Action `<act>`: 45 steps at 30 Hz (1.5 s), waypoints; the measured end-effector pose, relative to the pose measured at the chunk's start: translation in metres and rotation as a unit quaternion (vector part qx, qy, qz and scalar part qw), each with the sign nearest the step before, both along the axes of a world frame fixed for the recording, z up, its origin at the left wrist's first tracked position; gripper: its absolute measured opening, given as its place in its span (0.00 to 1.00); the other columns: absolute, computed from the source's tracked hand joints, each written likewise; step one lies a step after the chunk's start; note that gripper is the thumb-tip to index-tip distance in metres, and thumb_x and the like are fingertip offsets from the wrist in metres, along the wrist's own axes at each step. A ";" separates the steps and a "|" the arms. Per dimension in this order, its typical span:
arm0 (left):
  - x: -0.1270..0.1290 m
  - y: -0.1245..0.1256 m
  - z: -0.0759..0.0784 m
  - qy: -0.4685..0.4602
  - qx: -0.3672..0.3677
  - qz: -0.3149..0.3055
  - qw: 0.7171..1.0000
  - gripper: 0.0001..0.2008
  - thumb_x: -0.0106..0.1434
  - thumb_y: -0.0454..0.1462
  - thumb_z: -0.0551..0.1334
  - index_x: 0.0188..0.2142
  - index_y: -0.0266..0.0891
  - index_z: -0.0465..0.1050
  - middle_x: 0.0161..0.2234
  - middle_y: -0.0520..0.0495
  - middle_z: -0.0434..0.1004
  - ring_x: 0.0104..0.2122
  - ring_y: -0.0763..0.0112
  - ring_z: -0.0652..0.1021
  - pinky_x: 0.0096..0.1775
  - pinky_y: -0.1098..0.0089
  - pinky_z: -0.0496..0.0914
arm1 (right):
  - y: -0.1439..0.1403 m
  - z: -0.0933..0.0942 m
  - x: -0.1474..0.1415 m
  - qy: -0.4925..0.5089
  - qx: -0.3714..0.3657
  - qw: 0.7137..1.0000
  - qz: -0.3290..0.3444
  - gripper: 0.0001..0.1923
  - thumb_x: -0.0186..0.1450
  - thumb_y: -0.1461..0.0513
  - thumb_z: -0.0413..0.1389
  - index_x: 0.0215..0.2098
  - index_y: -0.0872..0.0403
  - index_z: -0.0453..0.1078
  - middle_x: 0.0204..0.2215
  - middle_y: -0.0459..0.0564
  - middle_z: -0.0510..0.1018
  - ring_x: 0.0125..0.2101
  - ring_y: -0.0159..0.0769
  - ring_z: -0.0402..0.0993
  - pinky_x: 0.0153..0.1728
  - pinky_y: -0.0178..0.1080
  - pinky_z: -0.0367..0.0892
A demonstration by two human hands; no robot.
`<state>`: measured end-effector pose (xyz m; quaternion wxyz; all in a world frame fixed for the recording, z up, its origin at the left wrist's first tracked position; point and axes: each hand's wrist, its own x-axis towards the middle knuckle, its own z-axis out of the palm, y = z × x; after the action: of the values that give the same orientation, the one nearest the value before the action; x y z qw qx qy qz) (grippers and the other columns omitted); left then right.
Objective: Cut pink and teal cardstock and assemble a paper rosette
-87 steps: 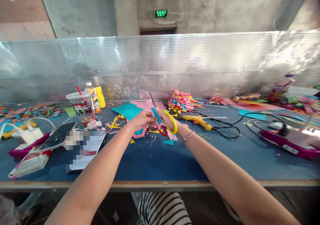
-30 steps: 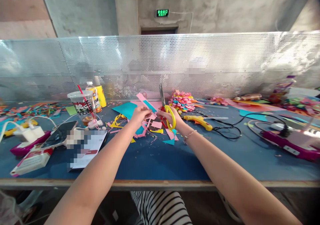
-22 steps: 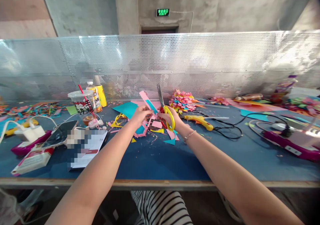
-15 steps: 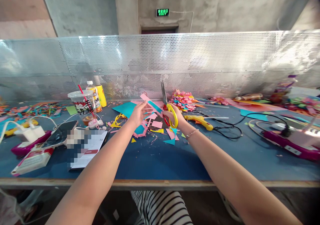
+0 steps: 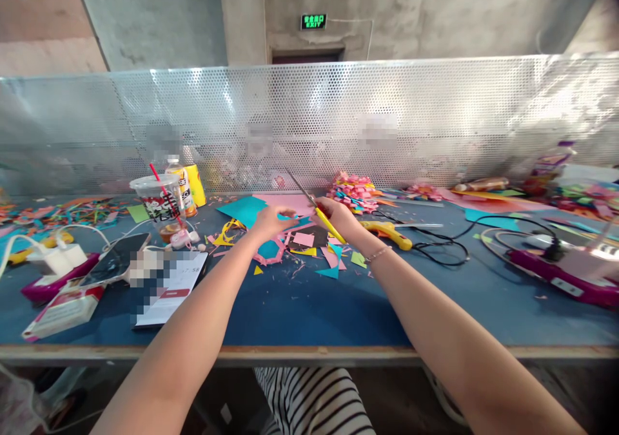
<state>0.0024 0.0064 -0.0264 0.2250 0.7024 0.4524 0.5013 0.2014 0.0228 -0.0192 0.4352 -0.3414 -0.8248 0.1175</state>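
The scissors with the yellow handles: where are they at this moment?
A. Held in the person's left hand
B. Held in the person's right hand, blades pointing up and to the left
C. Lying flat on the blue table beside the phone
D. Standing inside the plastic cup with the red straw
B. The scissors sit in the right hand, yellow handle under the fingers and blades slanting up-left, while the left hand is next to them over the paper scraps.

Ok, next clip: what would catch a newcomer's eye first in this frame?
Most likely the two bare arms meeting mid-table, where the right hand grips yellow-handled scissors and the left hand hovers beside them over a scatter of paper scraps in pink, teal and yellow. Next, the shiny perforated metal screen across the back of the blue table, and the plastic cup with a red straw at the left.
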 end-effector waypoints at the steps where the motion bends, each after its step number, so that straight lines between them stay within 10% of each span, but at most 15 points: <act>1: 0.002 -0.001 -0.001 0.015 -0.007 -0.019 1.000 0.07 0.43 0.33 0.67 0.26 0.40 0.74 0.27 0.49 0.76 0.32 0.68 0.74 0.36 0.72 0.64 | 0.000 0.000 -0.001 0.013 -0.007 1.000 0.011 0.15 0.53 0.61 0.54 0.39 0.56 0.68 0.29 0.48 0.73 0.29 0.35 0.68 0.30 0.35 0.62; 10: 0.008 -0.008 0.012 -0.117 0.028 -0.001 0.993 0.07 0.50 0.38 0.63 0.22 0.38 0.69 0.20 0.52 0.69 0.23 0.75 0.70 0.28 0.75 0.62 | -0.005 0.006 -0.010 0.233 -0.076 0.969 0.032 0.16 0.53 0.55 0.56 0.38 0.52 0.61 0.24 0.43 0.66 0.22 0.29 0.65 0.23 0.33 0.62; 16: 0.004 -0.004 0.012 -0.270 0.025 0.017 0.962 0.14 0.55 0.46 0.59 0.24 0.39 0.60 0.17 0.56 0.63 0.18 0.78 0.67 0.24 0.76 0.62 | -0.017 0.001 -0.018 0.211 -0.175 0.961 0.034 0.15 0.53 0.53 0.56 0.32 0.51 0.58 0.19 0.39 0.62 0.18 0.26 0.60 0.19 0.31 0.58; 23: 0.009 -0.001 0.008 -0.255 0.008 -0.021 0.967 0.13 0.52 0.43 0.61 0.25 0.39 0.59 0.17 0.56 0.64 0.18 0.78 0.67 0.23 0.75 0.61 | -0.025 -0.009 -0.034 0.204 -0.219 0.948 0.106 0.14 0.50 0.56 0.56 0.31 0.53 0.59 0.24 0.41 0.64 0.20 0.26 0.60 0.20 0.31 0.58; 31: 0.020 -0.006 0.001 -0.175 -0.053 -0.073 0.980 0.09 0.50 0.38 0.63 0.22 0.37 0.63 0.17 0.54 0.64 0.19 0.79 0.66 0.23 0.75 0.59 | -0.025 -0.011 -0.040 0.255 -0.160 0.953 0.042 0.12 0.50 0.57 0.56 0.28 0.54 0.59 0.21 0.41 0.62 0.22 0.28 0.60 0.24 0.33 0.60; 45: -0.004 0.008 0.006 -0.305 0.034 0.065 0.949 0.13 0.53 0.44 0.60 0.26 0.37 0.61 0.19 0.54 0.68 0.18 0.77 0.71 0.21 0.76 0.65 | -0.019 -0.008 -0.026 0.001 -0.128 0.991 -0.048 0.18 0.54 0.49 0.54 0.32 0.54 0.60 0.25 0.45 0.67 0.26 0.32 0.64 0.28 0.34 0.58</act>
<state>-0.0013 0.0147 -0.0204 0.2953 0.4918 0.3899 0.7204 0.1754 0.0039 -0.0271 0.3939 -0.4331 -0.7853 0.2015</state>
